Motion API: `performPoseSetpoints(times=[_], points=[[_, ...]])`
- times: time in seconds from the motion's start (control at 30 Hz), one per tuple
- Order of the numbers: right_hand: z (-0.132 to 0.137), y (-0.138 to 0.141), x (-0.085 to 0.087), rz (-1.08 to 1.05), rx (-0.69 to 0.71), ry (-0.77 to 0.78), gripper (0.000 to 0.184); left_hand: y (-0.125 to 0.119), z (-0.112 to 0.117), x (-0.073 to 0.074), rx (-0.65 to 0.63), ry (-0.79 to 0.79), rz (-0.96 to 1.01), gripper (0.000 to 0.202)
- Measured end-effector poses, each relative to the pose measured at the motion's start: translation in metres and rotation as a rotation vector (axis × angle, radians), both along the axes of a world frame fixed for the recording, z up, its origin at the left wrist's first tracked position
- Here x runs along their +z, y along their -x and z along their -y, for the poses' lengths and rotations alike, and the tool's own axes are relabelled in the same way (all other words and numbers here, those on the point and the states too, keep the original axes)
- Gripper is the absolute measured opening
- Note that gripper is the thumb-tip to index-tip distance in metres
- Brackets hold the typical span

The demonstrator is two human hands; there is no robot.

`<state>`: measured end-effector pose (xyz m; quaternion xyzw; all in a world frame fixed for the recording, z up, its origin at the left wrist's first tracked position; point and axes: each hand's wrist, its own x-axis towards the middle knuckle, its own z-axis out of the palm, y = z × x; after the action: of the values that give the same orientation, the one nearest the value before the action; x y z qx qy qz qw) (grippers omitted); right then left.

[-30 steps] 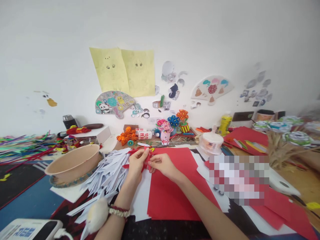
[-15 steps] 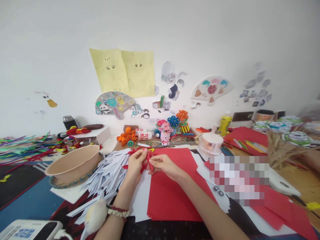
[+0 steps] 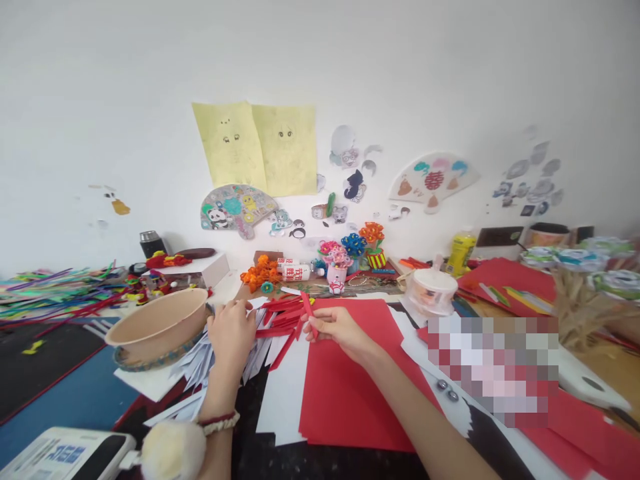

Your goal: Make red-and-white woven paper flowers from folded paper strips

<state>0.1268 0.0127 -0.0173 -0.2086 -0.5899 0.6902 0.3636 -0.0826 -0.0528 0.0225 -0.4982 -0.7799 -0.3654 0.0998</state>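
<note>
My right hand [image 3: 336,328] pinches a folded red paper strip [image 3: 309,312] that stands upright over the near edge of a stack of red paper sheets [image 3: 350,393]. More red paper strips [image 3: 280,319] lie fanned out just left of it. My left hand [image 3: 231,333] rests palm down on a pile of white paper strips [image 3: 210,360], with its fingers curled toward the tan bowl [image 3: 159,322]. A bracelet with a fluffy white pompom [image 3: 167,450] hangs at my left wrist.
Coloured pipe cleaners [image 3: 55,290] pile up at the far left. Paper flower pots [image 3: 353,250], a glue bottle [image 3: 295,271] and orange flowers [image 3: 260,273] line the wall. A clear plastic tub [image 3: 431,291] and a yellow bottle [image 3: 461,252] stand right. A white device [image 3: 65,453] sits at the near left.
My left hand let go of the red strips and moved left onto the white strips. My right hand kept one red strip. The view shifted slightly right.
</note>
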Motion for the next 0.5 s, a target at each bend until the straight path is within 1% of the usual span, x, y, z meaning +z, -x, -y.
performPoseSetpoints(times=[0.13,0.23,0.3,0.4,0.5], points=[[0.001,0.000,0.001,0.016,-0.004,-0.015,0.051,0.008,0.000,-0.010,0.067,0.072,-0.097,0.024],[0.002,0.001,0.002,0.024,-0.026,-0.046,0.051,0.010,0.000,-0.013,0.061,0.060,-0.100,0.023],[0.003,0.003,0.001,0.026,-0.059,-0.080,0.050,0.009,0.000,-0.010,0.046,0.013,-0.070,0.023],[0.001,0.008,-0.003,0.033,-0.139,-0.145,0.048,0.001,0.000,-0.002,0.006,-0.124,0.019,0.023],[-0.002,0.013,-0.008,0.053,-0.242,-0.218,0.043,-0.019,-0.004,0.004,-0.113,-0.256,0.179,0.025]])
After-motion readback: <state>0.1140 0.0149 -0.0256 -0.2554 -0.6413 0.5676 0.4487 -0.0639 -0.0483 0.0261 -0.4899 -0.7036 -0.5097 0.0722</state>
